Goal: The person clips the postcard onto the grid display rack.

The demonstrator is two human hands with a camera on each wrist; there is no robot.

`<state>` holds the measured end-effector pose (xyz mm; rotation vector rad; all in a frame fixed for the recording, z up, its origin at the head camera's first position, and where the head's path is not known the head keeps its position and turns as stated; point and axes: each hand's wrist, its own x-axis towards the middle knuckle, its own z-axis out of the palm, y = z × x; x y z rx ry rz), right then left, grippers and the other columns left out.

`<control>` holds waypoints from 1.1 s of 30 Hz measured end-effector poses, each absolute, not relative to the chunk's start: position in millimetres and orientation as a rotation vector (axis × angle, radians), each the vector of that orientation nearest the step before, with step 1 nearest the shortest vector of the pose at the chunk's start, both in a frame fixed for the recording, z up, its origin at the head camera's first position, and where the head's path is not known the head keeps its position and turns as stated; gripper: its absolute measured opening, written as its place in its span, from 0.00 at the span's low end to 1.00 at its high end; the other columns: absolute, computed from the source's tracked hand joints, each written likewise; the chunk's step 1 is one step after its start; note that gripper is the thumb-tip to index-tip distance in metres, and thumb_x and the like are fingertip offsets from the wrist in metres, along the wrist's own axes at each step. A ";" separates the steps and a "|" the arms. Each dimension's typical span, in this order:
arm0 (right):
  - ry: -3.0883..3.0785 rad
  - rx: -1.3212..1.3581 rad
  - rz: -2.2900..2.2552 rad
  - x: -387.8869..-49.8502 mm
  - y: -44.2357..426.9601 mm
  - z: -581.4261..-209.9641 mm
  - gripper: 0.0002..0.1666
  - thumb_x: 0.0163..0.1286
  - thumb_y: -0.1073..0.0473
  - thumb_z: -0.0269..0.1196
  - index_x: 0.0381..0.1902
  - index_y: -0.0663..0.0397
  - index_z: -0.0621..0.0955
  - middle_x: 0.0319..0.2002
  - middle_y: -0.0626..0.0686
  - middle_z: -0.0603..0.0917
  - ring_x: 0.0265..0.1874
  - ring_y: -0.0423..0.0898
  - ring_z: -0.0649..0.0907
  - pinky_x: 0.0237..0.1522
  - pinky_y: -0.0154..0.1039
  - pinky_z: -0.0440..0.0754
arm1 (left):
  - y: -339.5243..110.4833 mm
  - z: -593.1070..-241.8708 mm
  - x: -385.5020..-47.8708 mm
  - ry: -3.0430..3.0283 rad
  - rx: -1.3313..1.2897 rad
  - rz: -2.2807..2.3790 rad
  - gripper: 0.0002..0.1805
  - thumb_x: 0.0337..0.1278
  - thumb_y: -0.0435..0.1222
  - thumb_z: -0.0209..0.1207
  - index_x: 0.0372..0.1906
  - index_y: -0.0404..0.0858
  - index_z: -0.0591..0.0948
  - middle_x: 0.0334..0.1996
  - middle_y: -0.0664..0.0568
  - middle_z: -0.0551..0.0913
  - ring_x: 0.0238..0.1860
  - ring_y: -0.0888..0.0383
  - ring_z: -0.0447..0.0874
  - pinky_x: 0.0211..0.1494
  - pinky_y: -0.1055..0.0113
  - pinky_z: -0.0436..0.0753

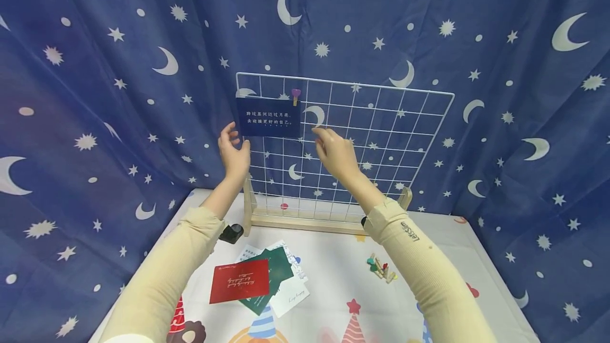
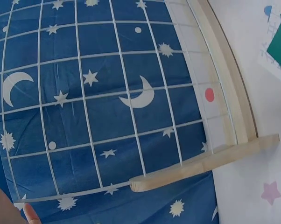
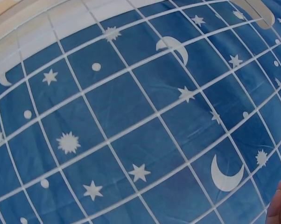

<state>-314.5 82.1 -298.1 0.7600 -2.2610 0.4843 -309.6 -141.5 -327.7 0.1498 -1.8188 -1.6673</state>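
Note:
A dark blue card (image 1: 269,117) with white writing hangs at the upper left of the white wire grid (image 1: 367,115), under a clothespin with a purple heart (image 1: 296,94) near its top right corner. The left hand (image 1: 234,153) is beside the card's lower left edge, fingers loosely bent; whether it touches the card or grid is unclear. Just right of the card, the right hand (image 1: 336,153) is raised before the grid with bent fingers and nothing visible in them. Only fingertips show in the left wrist view (image 2: 31,213) and right wrist view (image 3: 279,205).
A red card (image 1: 240,281), a green card (image 1: 280,269) and white cards lie overlapping on the table. Several small clothespins (image 1: 380,269) lie to the right. The grid stands in a wooden base (image 1: 305,224); a black object (image 1: 232,233) is by its left foot.

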 end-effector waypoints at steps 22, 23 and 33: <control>-2.275 0.739 0.629 -295.6 100.9 -331.8 0.16 0.67 0.66 0.55 0.51 0.61 0.79 0.32 0.57 0.84 0.16 0.42 0.74 0.17 0.29 0.71 | -130.5 -347.3 -280.8 -1.876 0.034 -1.750 0.30 0.57 0.22 0.52 0.66 0.38 0.64 0.57 0.39 0.67 0.55 0.46 0.68 0.56 0.60 0.71; -2.272 0.732 0.638 -294.9 102.3 -333.1 0.16 0.67 0.66 0.55 0.51 0.61 0.79 0.31 0.56 0.83 0.16 0.42 0.73 0.17 0.30 0.70 | -130.6 -347.6 -279.6 -1.882 0.024 -1.746 0.30 0.57 0.22 0.52 0.66 0.38 0.64 0.56 0.39 0.67 0.54 0.47 0.68 0.56 0.61 0.71; -2.271 0.697 0.696 -284.6 114.2 -351.3 0.12 0.67 0.66 0.56 0.46 0.62 0.80 0.31 0.57 0.83 0.18 0.42 0.73 0.19 0.29 0.71 | -138.0 -358.7 -261.9 -1.981 -0.075 -1.728 0.29 0.59 0.24 0.51 0.67 0.35 0.62 0.58 0.37 0.65 0.55 0.44 0.67 0.52 0.64 0.70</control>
